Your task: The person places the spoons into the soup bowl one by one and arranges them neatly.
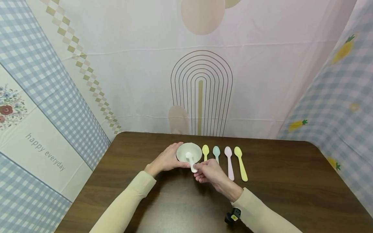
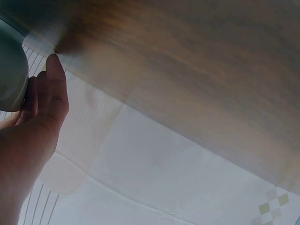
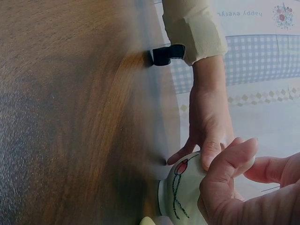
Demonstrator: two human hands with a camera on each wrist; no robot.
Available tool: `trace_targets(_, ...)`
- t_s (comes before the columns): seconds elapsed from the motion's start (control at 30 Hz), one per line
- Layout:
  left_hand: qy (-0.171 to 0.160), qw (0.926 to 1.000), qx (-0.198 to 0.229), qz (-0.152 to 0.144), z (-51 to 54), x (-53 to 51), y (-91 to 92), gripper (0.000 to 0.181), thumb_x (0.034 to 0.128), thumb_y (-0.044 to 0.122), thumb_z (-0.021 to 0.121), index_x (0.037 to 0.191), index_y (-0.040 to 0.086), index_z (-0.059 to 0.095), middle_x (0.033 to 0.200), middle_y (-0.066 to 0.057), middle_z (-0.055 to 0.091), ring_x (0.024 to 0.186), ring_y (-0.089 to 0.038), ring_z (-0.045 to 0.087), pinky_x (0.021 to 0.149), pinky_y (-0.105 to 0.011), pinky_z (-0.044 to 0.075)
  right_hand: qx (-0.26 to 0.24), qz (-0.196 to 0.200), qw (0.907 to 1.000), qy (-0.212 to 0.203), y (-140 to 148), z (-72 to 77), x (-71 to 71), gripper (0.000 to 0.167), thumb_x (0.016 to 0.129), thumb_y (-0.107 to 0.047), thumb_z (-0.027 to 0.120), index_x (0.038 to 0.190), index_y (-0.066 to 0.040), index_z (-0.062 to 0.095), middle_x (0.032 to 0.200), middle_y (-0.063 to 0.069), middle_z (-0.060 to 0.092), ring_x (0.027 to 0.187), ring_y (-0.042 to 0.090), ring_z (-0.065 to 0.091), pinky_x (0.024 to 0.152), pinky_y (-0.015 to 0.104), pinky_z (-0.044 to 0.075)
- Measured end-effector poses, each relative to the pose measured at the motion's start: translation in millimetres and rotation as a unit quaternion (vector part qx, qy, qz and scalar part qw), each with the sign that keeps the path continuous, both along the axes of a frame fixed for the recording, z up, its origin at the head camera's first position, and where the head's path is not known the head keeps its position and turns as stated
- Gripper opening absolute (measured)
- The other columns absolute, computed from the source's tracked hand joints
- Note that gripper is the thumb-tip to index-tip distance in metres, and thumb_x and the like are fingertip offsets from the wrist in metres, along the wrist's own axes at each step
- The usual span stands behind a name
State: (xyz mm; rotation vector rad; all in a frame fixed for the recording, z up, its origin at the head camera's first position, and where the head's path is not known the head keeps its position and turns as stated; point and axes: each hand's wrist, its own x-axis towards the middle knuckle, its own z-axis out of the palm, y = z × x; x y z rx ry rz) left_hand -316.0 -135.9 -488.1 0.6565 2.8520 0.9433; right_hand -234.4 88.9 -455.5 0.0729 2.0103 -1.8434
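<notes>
A pale bowl [image 1: 182, 150] stands near the back edge of the table in the head view. My left hand [image 1: 169, 158] holds its left side, with the thumb along the near side and the fingers around the far side. In the right wrist view the bowl [image 3: 185, 199] shows a red flower and green stems on its outside. A small white spoon [image 1: 191, 160] leans in the bowl, its handle pointing toward me over the near rim. Thumb and fingers of my right hand [image 1: 212, 172] pinch the end of that handle.
Right of the bowl lies a row of spoons: a yellow spoon [image 1: 205, 150], a teal spoon [image 1: 216, 151], a pink spoon [image 1: 229, 161] and another yellow spoon [image 1: 240, 161]. My right hand covers the first two handles. Patterned cloth [image 1: 140, 90] hangs behind the brown table [image 1: 291, 181].
</notes>
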Motion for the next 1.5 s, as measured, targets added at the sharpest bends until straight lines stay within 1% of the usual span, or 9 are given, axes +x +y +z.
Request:
trace_targets(0.27,0.011,0.9999,0.0,-0.005,-2.0,-1.2,0.0,0.11,0.0794,0.053,0.094,0.162,0.0,0.045,0.153,-0.019,0.062,0.143,-0.037,0.057,0.119,-0.056,0.049,-0.008,0.002,1.0,-0.002,0.3,-2.2,-1.7,0.03,0.104,-0.014,0.063,0.106,0.015,0.072,0.065,-0.002,0.068,0.055,0.003,0.063,0.056,0.017,0.055)
trace_targets(0.33,0.013,0.9999,0.0,-0.005,-2.5,-1.2,0.0,0.11,0.0792,0.053,0.094,0.162,0.0,0.046,0.152,-0.019,0.062,0.143,-0.038,0.057,0.118,-0.056,0.049,-0.008,0.0,1.0,-0.003,0.3,-3.0,-2.3,0.03,0.105,-0.015,0.063,0.104,0.014,0.072,0.065,-0.001,0.068,0.056,0.003,0.064,0.056,0.017,0.055)
trace_targets(0.43,0.014,0.9999,0.0,-0.004,-2.8,-1.1,0.1,0.11,0.0792,0.054,0.095,0.162,0.001,0.046,0.151,-0.018,0.063,0.142,-0.037,0.058,0.118,-0.056,0.05,-0.004,-0.009,0.9999,-0.006,0.6,-4.7,-3.0,0.032,0.107,-0.019,0.062,0.099,0.01,0.074,0.066,0.0,0.069,0.056,0.004,0.064,0.056,0.017,0.056)
trace_targets(0.57,0.011,0.9999,0.0,-0.003,-1.9,-0.5,0.6,0.11,0.0794,0.054,0.095,0.162,0.001,0.045,0.152,-0.018,0.062,0.142,-0.037,0.058,0.117,-0.056,0.05,0.0,-0.034,0.9994,-0.005,1.2,-7.5,-3.4,0.033,0.108,-0.022,0.063,0.097,0.006,0.075,0.067,0.002,0.07,0.056,0.005,0.066,0.057,0.019,0.058)
trace_targets(0.7,0.009,1.0,0.0,-0.001,-0.4,-0.5,0.6,0.11,0.079,0.054,0.095,0.162,0.001,0.045,0.15,-0.017,0.063,0.139,-0.036,0.059,0.115,-0.056,0.051,0.002,-0.05,0.9987,0.002,3.3,-8.0,-2.9,0.031,0.107,-0.023,0.066,0.098,0.005,0.076,0.069,0.003,0.071,0.056,0.007,0.067,0.058,0.021,0.06)
trace_targets(0.9,0.009,1.0,-0.001,-0.001,-1.7,-1.6,-0.1,0.11,0.0788,0.055,0.095,0.162,0.002,0.045,0.148,-0.016,0.064,0.137,-0.035,0.059,0.113,-0.056,0.052,0.017,-0.05,0.9986,0.01,7.1,-4.9,0.4,0.032,0.106,-0.025,0.068,0.096,0.004,0.077,0.071,0.004,0.071,0.058,0.008,0.067,0.059,0.022,0.061)
trace_targets(1.17,0.002,1.0,0.005,0.0,-2.2,-0.1,0.4,0.11,0.0785,0.055,0.095,0.162,0.002,0.046,0.151,-0.018,0.063,0.14,-0.037,0.058,0.116,-0.057,0.05,0.043,-0.048,0.9976,0.026,9.4,-1.1,5.9,0.033,0.105,-0.028,0.071,0.095,0.002,0.078,0.074,0.005,0.072,0.06,0.009,0.067,0.061,0.024,0.062)
trace_targets(1.33,0.003,1.0,0.006,0.0,-1.1,0.4,0.4,0.11,0.0783,0.055,0.095,0.162,0.002,0.046,0.151,-0.018,0.063,0.141,-0.037,0.058,0.116,-0.057,0.05,0.055,-0.064,0.9955,0.043,12.3,0.5,6.0,0.031,0.104,-0.026,0.072,0.098,0.004,0.079,0.074,0.005,0.073,0.06,0.008,0.067,0.061,0.024,0.062)
trace_targets(1.5,0.007,1.0,0.004,0.002,-0.6,0.2,-0.3,0.109,0.0777,0.054,0.096,0.161,0.002,0.047,0.147,-0.016,0.065,0.137,-0.036,0.06,0.114,-0.056,0.051,0.072,-0.073,0.9929,0.06,16.6,3.3,5.8,0.034,0.104,-0.026,0.072,0.101,0.007,0.078,0.075,0.006,0.072,0.061,0.008,0.067,0.062,0.024,0.062)
